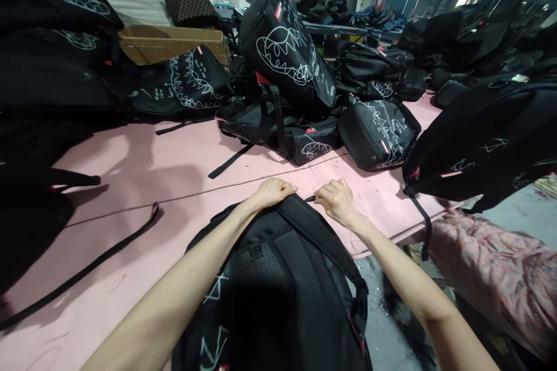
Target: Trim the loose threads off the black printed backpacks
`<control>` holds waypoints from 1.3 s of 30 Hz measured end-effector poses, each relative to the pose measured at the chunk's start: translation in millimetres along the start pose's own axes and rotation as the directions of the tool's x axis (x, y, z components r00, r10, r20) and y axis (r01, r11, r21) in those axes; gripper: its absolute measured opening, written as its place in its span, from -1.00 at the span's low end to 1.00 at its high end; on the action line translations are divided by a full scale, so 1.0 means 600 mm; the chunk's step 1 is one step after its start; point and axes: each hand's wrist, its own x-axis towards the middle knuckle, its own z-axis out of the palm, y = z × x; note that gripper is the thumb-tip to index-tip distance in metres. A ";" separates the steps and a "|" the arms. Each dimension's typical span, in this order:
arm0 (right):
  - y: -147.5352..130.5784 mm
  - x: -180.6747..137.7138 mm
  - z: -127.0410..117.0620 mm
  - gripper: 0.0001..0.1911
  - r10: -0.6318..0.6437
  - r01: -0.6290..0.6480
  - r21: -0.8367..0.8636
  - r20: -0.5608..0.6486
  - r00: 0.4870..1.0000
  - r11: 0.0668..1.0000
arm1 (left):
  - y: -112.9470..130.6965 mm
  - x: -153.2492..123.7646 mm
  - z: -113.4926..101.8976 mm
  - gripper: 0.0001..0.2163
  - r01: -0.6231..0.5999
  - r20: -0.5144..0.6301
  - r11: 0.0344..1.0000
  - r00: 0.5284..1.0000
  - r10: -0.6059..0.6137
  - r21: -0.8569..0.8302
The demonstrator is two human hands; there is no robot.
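A black backpack (278, 290) with white line drawings lies before me on the pink table (143, 185), back panel up. My left hand (273, 192) is closed over its top edge, fingers curled round the fabric. My right hand (336, 202) pinches a small dark zipper pull (310, 199) at the top of the same backpack. The two hands sit close together at the bag's far end.
Several black backpacks with white shark-mouth prints are heaped across the back of the table (287, 52) and at the right (483, 139). A cardboard box (169, 43) stands behind. Loose black straps (87, 266) trail over the pink surface. Pink patterned fabric (491, 272) lies below right.
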 end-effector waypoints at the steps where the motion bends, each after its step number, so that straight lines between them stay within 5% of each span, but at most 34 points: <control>1: 0.001 -0.001 -0.001 -0.86 0.002 -0.002 0.000 -0.004 1.000 1.000 | -0.001 0.001 0.000 -0.59 0.004 0.001 1.000 1.000 -0.004 -0.001; 16: 0.013 -0.006 -0.002 -0.86 0.025 -0.024 0.120 0.000 1.000 0.992 | 0.000 0.002 0.000 -0.59 0.027 0.005 0.999 1.000 -0.027 -0.021; 25: 0.013 -0.017 -0.013 -0.86 -0.042 0.040 0.032 0.064 0.997 0.999 | -0.008 0.005 0.003 -0.59 0.027 0.014 0.999 1.000 -0.027 -0.026; 30: 0.018 -0.016 -0.002 -0.88 0.089 -0.109 0.258 0.087 0.992 0.960 | -0.008 0.007 0.003 -0.58 0.044 0.011 0.998 0.999 -0.044 -0.034; 32: 0.020 -0.024 0.009 -0.87 0.271 -0.298 0.506 0.129 0.954 0.809 | -0.007 0.009 0.002 -0.57 0.062 0.007 0.997 0.998 -0.061 -0.045; 35: 0.017 -0.058 0.028 -0.74 0.440 -0.495 0.792 0.325 0.837 0.356 | -0.004 0.011 -0.001 -0.58 0.091 0.011 0.993 0.996 -0.091 -0.080; 37: 0.009 -0.100 0.034 -0.65 0.396 -0.581 0.808 0.503 0.768 0.101 | -0.005 0.010 -0.003 -0.60 0.145 0.015 0.980 0.989 -0.144 -0.137; 39: -0.001 -0.153 0.028 -0.63 0.288 -0.672 0.739 0.655 0.699 -0.048 | -0.007 0.010 -0.003 -0.61 0.207 0.019 0.962 0.978 -0.206 -0.179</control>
